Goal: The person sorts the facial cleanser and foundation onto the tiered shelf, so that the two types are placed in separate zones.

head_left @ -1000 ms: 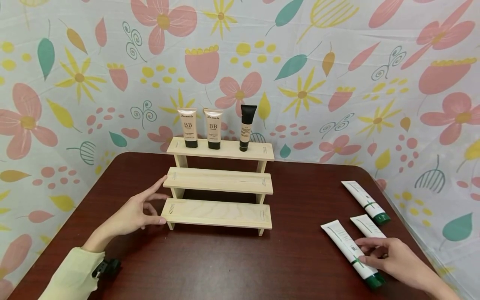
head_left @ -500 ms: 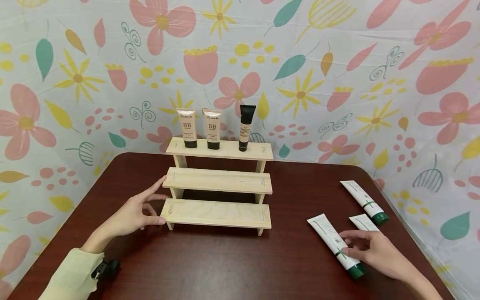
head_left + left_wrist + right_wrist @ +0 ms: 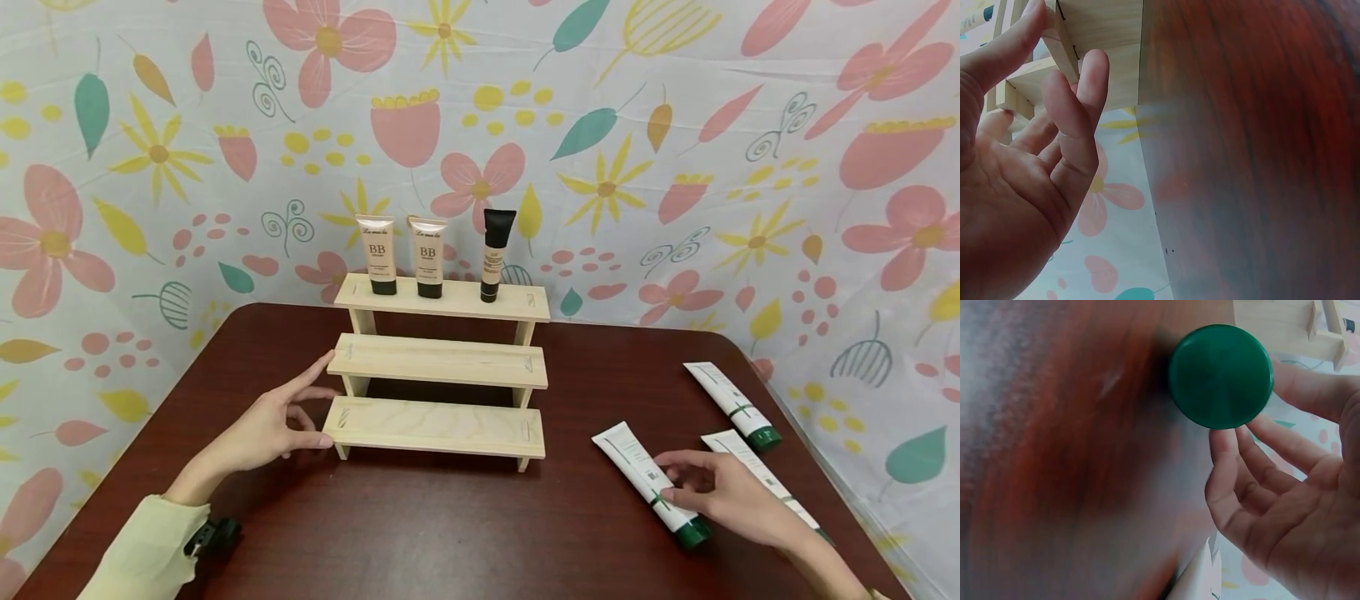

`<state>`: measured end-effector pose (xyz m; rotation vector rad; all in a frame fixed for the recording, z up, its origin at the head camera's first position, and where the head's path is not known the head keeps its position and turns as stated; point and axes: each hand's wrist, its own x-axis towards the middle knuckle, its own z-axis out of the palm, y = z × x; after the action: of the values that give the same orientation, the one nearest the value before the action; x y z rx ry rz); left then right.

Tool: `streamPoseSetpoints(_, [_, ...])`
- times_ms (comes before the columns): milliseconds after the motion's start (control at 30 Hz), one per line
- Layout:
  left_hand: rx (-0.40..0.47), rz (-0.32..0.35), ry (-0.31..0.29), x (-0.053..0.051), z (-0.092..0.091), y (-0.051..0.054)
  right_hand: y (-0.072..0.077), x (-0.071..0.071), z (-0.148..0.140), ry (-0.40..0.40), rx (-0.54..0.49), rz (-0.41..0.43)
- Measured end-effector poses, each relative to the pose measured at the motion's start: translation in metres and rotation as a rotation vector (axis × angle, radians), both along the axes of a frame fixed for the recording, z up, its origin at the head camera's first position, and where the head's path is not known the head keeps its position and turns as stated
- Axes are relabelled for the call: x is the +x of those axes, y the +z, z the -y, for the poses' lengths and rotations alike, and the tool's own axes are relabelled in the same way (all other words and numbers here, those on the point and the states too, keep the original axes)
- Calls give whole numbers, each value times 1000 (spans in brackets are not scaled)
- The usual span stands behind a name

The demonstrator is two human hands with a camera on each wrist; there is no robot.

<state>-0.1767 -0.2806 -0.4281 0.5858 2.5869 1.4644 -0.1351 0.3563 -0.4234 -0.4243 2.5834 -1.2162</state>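
Note:
My right hand [image 3: 731, 497] pinches a white squeeze tube [image 3: 636, 468] with a green cap between thumb and fingers, low over the table right of the stand. In the right wrist view the round green cap [image 3: 1221, 376] faces the camera and hides most of the tube. My left hand [image 3: 258, 432] touches the left end of a three-tier wooden display stand [image 3: 435, 425], index finger at the middle shelf and thumb at the lowest. On the top shelf stand two beige BB cream tubes [image 3: 381, 258] [image 3: 429, 260] and a slimmer black-topped tube [image 3: 492, 258].
Two more white tubes with green caps lie at the table's right side, one farther back [image 3: 727, 398] and one partly behind my right hand [image 3: 757, 467]. The dark wooden table [image 3: 450, 525] meets a floral curtain [image 3: 622, 183] at the back.
My right hand has moved leftward with the white tube, away from the other two tubes, uncovering more of the nearer one. The left hand and the stand stay put.

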Motion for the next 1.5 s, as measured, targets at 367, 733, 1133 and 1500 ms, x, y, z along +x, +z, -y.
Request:
streamPoseSetpoints(367, [-9, -1, -3, -1, -1, 4, 2, -8, -12, 161, -123, 81])
streamPoseSetpoints(733, [-4, 7, 10, 1, 0, 1, 6, -21, -2, 219, -33, 190])
streamPoseSetpoints(1133, [0, 8, 12, 1, -1, 2, 6, -25, -1, 255, -43, 255])
streamPoseSetpoints(1500, [0, 2, 7, 1, -1, 1, 1, -21, 2, 232, -42, 163])
